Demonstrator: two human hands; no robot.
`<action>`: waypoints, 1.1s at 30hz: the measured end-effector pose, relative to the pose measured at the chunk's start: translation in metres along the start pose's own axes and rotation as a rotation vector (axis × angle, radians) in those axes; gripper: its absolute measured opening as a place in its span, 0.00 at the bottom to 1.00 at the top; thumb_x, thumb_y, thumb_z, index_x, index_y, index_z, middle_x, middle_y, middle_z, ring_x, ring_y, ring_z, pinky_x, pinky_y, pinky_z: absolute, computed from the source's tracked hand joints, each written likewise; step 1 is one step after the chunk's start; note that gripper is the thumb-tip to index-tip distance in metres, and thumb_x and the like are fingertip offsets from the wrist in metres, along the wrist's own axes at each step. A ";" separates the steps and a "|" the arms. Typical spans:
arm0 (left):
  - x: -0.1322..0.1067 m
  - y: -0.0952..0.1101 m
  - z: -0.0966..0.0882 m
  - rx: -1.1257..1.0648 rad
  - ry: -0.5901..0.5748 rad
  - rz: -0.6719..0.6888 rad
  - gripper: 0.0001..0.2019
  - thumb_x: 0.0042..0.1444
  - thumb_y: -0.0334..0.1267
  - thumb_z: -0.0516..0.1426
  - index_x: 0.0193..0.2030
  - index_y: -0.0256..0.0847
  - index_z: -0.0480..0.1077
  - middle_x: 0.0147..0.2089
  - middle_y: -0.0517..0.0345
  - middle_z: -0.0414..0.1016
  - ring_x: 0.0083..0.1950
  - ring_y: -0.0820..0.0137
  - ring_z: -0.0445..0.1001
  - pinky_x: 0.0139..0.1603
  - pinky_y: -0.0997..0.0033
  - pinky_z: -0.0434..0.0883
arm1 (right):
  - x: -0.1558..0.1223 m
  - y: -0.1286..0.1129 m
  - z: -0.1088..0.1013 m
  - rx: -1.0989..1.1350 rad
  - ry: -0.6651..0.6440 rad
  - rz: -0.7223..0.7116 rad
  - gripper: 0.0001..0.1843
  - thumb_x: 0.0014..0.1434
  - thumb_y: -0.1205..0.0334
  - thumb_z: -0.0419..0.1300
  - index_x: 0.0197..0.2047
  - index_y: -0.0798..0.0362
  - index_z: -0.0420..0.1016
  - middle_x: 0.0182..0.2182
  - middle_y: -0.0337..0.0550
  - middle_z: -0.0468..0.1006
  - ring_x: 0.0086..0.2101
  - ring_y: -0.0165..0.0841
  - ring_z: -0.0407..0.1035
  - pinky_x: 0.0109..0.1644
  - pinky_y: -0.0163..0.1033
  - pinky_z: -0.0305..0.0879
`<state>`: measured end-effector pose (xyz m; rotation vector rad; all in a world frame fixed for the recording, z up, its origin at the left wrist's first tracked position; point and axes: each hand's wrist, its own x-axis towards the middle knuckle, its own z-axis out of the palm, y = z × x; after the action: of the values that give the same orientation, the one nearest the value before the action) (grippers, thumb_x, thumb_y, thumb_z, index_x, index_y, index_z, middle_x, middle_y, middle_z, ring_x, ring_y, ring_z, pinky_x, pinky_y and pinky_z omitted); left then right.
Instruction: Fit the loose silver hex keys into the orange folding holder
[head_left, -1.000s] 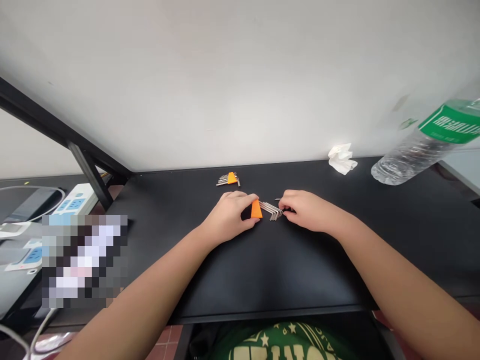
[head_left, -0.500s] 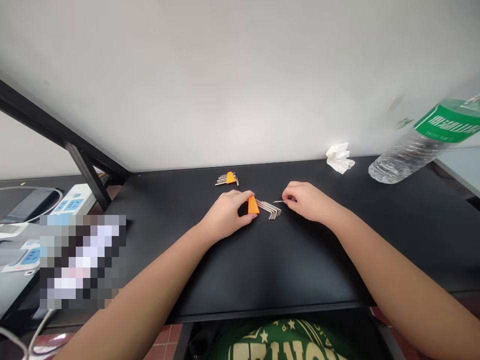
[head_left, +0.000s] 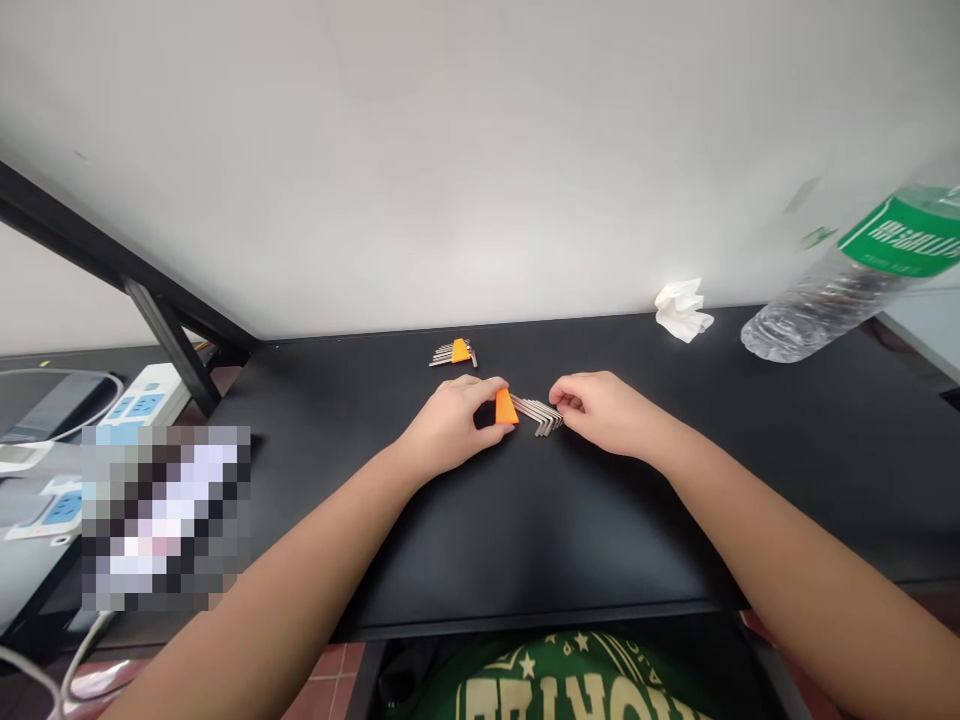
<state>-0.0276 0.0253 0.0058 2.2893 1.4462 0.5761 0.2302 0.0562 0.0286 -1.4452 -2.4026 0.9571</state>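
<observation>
An orange hex key holder [head_left: 505, 407] is pinched between the thumb and fingers of my left hand [head_left: 448, 425]. Several silver hex keys [head_left: 540, 414] stick out of its right side, their short bent ends pointing toward me. My right hand [head_left: 606, 414] is closed in a pinch right by those bent ends. The thin hex key in its fingertips is mostly hidden now, and I cannot tell whether its tip is in the holder. Farther back lies a second hex key set with an orange holder [head_left: 460, 351], touched by neither hand.
A crumpled white tissue [head_left: 682, 310] lies at the back right by the wall. Beside it a clear bottle with a green label [head_left: 904, 235] stands on the black table [head_left: 555, 540]. At left are white power strips [head_left: 150, 395], cables and a blurred-out device [head_left: 165, 520].
My right hand has moved left with the thin hex key, up to the bent ends of the other keys. My left hand still grips the orange holder in the same place.
</observation>
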 end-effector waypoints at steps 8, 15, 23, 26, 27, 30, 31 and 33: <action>-0.002 -0.003 0.000 0.031 0.056 0.012 0.24 0.59 0.45 0.65 0.62 0.44 0.72 0.54 0.51 0.80 0.55 0.58 0.78 0.61 0.56 0.74 | -0.002 0.009 -0.008 -0.062 0.101 -0.091 0.07 0.62 0.69 0.58 0.38 0.51 0.77 0.38 0.41 0.77 0.35 0.32 0.71 0.40 0.37 0.64; -0.002 -0.001 0.001 -0.041 0.095 -0.078 0.24 0.57 0.42 0.63 0.61 0.43 0.71 0.49 0.54 0.81 0.49 0.61 0.80 0.54 0.59 0.77 | -0.004 -0.006 0.013 -0.144 0.029 -0.179 0.07 0.67 0.63 0.60 0.38 0.52 0.80 0.39 0.43 0.75 0.33 0.31 0.68 0.38 0.38 0.62; -0.002 -0.004 0.002 -0.178 0.154 -0.099 0.24 0.58 0.41 0.62 0.62 0.44 0.70 0.46 0.58 0.81 0.43 0.68 0.80 0.51 0.64 0.78 | 0.002 -0.007 0.019 -0.309 0.102 -0.186 0.13 0.69 0.70 0.55 0.36 0.53 0.79 0.38 0.45 0.74 0.36 0.33 0.69 0.39 0.38 0.60; -0.002 -0.005 0.003 -0.185 0.159 -0.091 0.24 0.58 0.41 0.63 0.62 0.44 0.70 0.46 0.59 0.81 0.43 0.68 0.80 0.51 0.65 0.78 | 0.002 -0.006 0.019 -0.329 0.076 -0.171 0.13 0.68 0.71 0.55 0.35 0.53 0.79 0.37 0.44 0.73 0.35 0.33 0.69 0.38 0.38 0.59; -0.002 -0.005 0.003 -0.189 0.160 -0.088 0.24 0.58 0.41 0.63 0.62 0.44 0.70 0.46 0.59 0.81 0.43 0.68 0.80 0.51 0.65 0.78 | 0.001 -0.006 0.020 -0.335 0.074 -0.168 0.13 0.68 0.71 0.55 0.34 0.53 0.78 0.36 0.44 0.73 0.34 0.33 0.68 0.38 0.38 0.59; -0.003 -0.005 0.003 -0.199 0.164 -0.086 0.24 0.59 0.40 0.63 0.62 0.43 0.70 0.46 0.59 0.81 0.43 0.68 0.80 0.51 0.65 0.78 | 0.001 -0.010 0.021 -0.359 0.066 -0.171 0.12 0.67 0.70 0.56 0.34 0.53 0.77 0.36 0.45 0.73 0.34 0.34 0.69 0.38 0.39 0.60; -0.003 -0.005 0.003 -0.202 0.163 -0.086 0.24 0.58 0.40 0.63 0.62 0.43 0.71 0.46 0.59 0.81 0.43 0.68 0.80 0.51 0.66 0.77 | 0.000 -0.011 0.021 -0.369 0.059 -0.167 0.12 0.67 0.70 0.56 0.33 0.53 0.77 0.36 0.45 0.73 0.35 0.35 0.69 0.38 0.39 0.60; -0.003 -0.004 0.003 -0.208 0.153 -0.085 0.24 0.58 0.40 0.63 0.62 0.44 0.70 0.46 0.59 0.81 0.44 0.68 0.80 0.52 0.65 0.78 | 0.000 -0.016 0.023 -0.402 0.039 -0.151 0.11 0.66 0.69 0.57 0.33 0.53 0.77 0.36 0.46 0.74 0.36 0.36 0.70 0.39 0.40 0.61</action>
<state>-0.0299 0.0242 0.0010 2.0516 1.4687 0.8499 0.2086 0.0412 0.0206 -1.3513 -2.7371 0.4231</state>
